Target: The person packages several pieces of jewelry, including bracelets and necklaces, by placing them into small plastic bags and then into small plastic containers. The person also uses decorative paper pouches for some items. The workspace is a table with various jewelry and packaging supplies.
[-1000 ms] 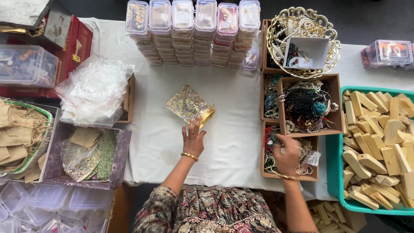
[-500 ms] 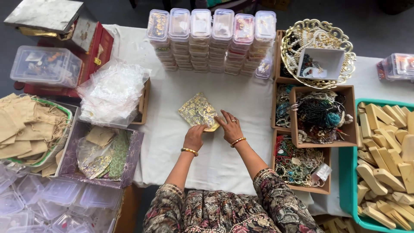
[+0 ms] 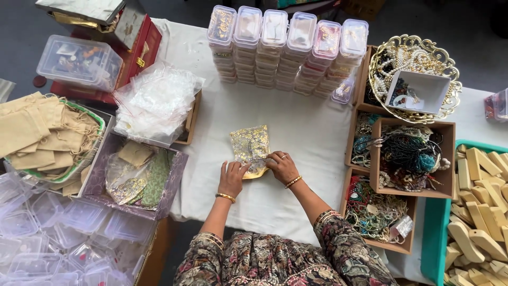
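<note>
A small sheer pouch with a gold pattern (image 3: 248,144) lies on the white tablecloth (image 3: 296,127) in front of me. My left hand (image 3: 232,178) grips its near left corner. My right hand (image 3: 281,166) pinches its near right edge, where a gold band shows. Both wrists wear gold bangles.
Stacked clear lidded boxes (image 3: 288,50) stand at the back. Wooden boxes of beaded jewellery (image 3: 407,156) and a gold wire bowl (image 3: 415,77) are on the right, beside a teal tray of wooden pieces (image 3: 479,212). Clear bags (image 3: 156,100), a purple box of pouches (image 3: 132,177) and tan bags (image 3: 39,132) are on the left.
My right hand left the jewellery box on the right and came over to the pouch. Both hands now hold its near end. The view shifted left.
</note>
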